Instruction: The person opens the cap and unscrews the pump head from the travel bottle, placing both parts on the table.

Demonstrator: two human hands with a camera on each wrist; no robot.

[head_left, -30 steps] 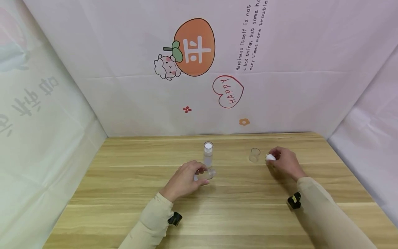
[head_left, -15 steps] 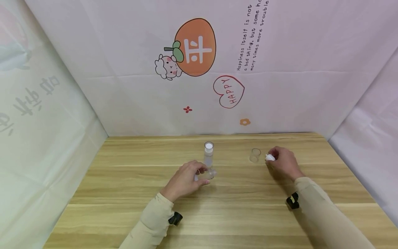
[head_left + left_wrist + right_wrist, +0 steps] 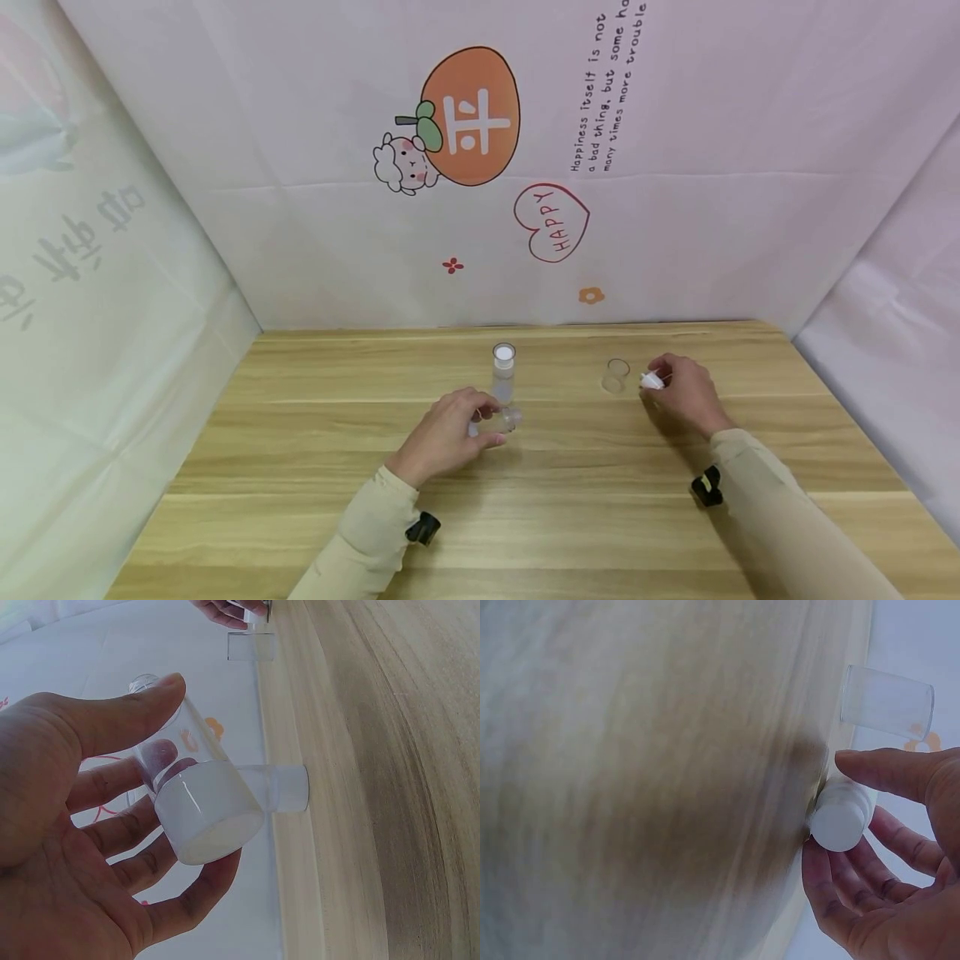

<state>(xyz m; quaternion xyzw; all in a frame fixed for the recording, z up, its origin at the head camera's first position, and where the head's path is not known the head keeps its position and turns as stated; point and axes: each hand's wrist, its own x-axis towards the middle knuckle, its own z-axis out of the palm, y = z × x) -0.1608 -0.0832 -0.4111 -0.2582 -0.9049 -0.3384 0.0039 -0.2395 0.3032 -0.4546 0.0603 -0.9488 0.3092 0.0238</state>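
Note:
My left hand (image 3: 453, 429) grips a clear bottle (image 3: 497, 420) with a white base (image 3: 208, 814). The bottle lies tilted in the fingers, its uncovered neck (image 3: 144, 682) pointing right in the head view. At the right, the thumb and fingers of my right hand (image 3: 688, 393) are curled round a small white pump top (image 3: 840, 817), close to the tabletop. Part of that piece is hidden by the fingers. Just behind the left fingertips stands a second clear bottle (image 3: 503, 385) with a white top under a clear cover.
A clear open-ended cap (image 3: 615, 377) stands on the wooden table (image 3: 570, 500), left of the right hand. A printed white cloth (image 3: 337, 250) hangs along the table's back edge, with more cloth at both sides.
The right wrist has shifted very slightly left, and the white pump top shows at a slightly different angle in its fingers. The left hand and its bottle keep their place.

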